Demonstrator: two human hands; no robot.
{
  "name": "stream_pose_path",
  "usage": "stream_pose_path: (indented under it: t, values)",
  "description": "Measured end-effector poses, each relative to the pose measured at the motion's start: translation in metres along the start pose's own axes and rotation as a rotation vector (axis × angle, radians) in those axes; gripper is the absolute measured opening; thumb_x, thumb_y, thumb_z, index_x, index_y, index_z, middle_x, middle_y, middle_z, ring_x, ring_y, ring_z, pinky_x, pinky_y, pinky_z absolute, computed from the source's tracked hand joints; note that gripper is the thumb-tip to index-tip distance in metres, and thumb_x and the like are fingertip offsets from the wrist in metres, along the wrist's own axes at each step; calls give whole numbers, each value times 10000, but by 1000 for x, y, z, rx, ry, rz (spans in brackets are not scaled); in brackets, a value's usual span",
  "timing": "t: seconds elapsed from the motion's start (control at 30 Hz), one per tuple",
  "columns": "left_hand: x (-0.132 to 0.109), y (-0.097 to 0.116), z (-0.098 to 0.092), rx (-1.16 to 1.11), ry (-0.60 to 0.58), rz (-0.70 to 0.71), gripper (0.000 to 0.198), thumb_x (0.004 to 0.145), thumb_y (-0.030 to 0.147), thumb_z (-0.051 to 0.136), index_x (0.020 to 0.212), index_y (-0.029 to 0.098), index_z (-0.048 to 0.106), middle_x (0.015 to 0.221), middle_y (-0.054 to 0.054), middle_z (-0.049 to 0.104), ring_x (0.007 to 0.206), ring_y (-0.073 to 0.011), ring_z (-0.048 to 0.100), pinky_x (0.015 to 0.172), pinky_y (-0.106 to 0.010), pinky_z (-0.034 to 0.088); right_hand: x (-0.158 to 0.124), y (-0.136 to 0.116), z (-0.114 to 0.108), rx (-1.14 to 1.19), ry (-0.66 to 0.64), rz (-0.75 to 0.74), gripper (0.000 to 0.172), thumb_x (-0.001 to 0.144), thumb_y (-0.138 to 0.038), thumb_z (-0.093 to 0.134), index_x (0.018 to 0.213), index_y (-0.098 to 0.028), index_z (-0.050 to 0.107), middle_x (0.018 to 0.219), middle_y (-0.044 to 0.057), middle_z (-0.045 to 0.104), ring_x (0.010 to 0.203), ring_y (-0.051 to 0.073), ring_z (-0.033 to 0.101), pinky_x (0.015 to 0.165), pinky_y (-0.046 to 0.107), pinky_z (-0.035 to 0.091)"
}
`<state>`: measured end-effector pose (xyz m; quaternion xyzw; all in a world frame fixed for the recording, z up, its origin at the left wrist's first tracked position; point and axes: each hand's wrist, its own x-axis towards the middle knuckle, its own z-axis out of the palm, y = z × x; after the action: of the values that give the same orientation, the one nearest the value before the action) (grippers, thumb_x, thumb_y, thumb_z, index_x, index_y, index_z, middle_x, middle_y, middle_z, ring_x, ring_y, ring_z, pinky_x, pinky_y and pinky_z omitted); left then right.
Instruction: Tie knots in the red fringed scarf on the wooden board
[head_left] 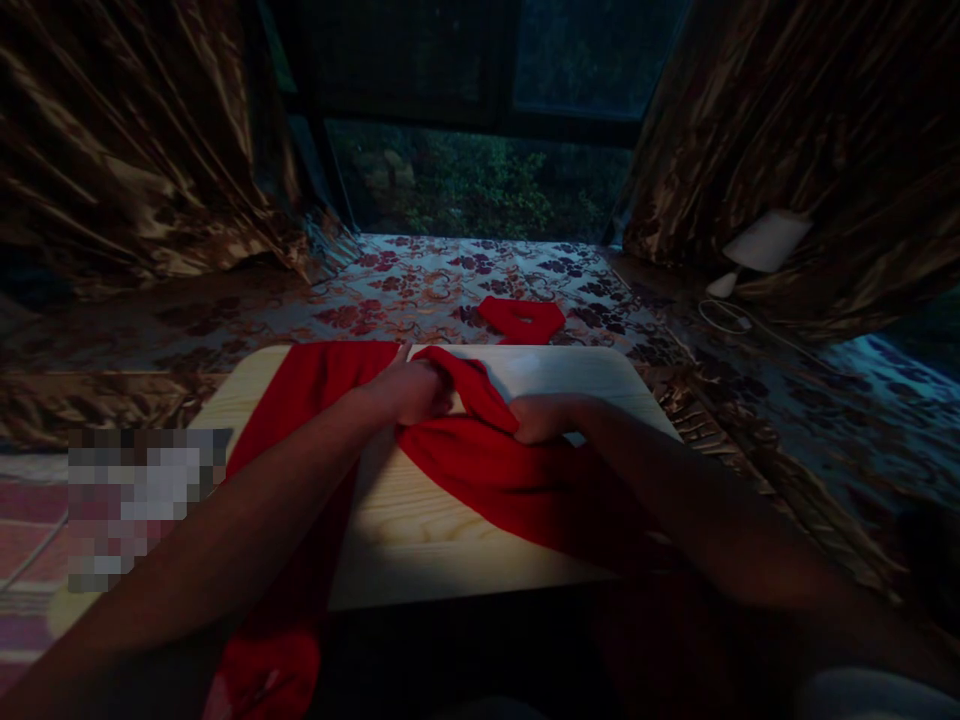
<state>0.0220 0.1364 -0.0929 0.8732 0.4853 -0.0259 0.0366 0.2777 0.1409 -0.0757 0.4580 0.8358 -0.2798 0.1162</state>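
Evidently soft, light, limp: red cloth (480,470) draped across the wooden board (420,540), bunched over its far half. Left hand (411,390) clamped on that bunch, right hand (541,418) pinching it alongside. Best gripped by gathered folds.

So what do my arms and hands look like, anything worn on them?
Left forearm and right forearm are bare, no sleeve over them. Left hand and right hand have no gloves; no watch or ring shows, though dim light could hide small ones.

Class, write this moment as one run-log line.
left hand: holds red cloth | right hand: holds red cloth | under: wooden board | behind: small red piece
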Motion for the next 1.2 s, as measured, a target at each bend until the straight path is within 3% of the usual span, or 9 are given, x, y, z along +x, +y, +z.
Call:
stream_pose_path:
  t: [0.13,0.3,0.47,0.67,0.8,0.9,1.0,1.1,1.2]
  values:
    - [10,-2,3,19,22,3,309,842,463,596,850,215,780,1145,-122,747,1249,-352,577,1202,-634,121,1,24,-18,102,39,121,185,738,-236,628,831,-115,733,722,77,728,639,185,664,547,239,466]
    - [17,-9,0,-25,98,107,222,804,243,567,867,222,779,1470,-69,582,1404,-319,453,1225,-558,155,-11,62,-23,657,121,93,285,761,-290,588,979,-143,699,718,74,736,619,213,679,549,279,527]
    - [27,-5,-3,-40,-26,51,217,778,238,574,915,242,742,1057,-50,763,1081,-266,655,1160,-496,302,-2,66,-19,225,217,215,358,763,-419,712,990,-142,703,926,125,772,765,241,701,636,282,523]
    - [28,16,2,23,242,-42,302,878,313,527,1058,218,749,1119,-131,738,1110,-347,627,1158,-629,159,8,45,-20,-183,351,259,629,766,-568,727,1203,-122,655,1119,193,735,925,275,698,707,283,483]
    - [24,38,4,47,251,-6,297,897,260,505,1048,197,753,1090,-152,730,1132,-337,615,1148,-586,202,11,31,-34,-201,298,222,447,852,-530,649,1000,-118,736,968,172,749,867,265,702,704,290,460]
    - [25,60,6,-105,176,51,376,952,401,471,1143,188,714,1131,-150,717,1093,-302,640,1018,-458,402,23,33,-43,-45,498,173,417,970,-453,493,1048,-111,718,1000,142,747,887,230,691,736,273,466]
    - [25,80,11,-177,109,18,634,870,651,544,1287,182,630,1263,-180,654,1126,-338,625,914,-434,472,39,44,-41,38,684,314,411,983,-386,477,1229,-95,633,1161,167,718,1024,235,674,830,281,478]
    - [24,94,17,-117,106,-57,770,794,693,619,1353,167,558,1312,-214,606,1203,-394,574,948,-501,460,42,58,-31,-9,572,440,564,903,-449,614,1325,-80,556,1279,226,664,1145,284,648,886,318,482]
    - [22,104,19,-121,122,-114,615,847,560,615,1316,168,550,1264,-194,624,1187,-365,580,953,-505,465,17,64,-25,-74,508,435,725,898,-626,553,1381,-88,512,1324,247,636,1184,320,638,896,352,485]
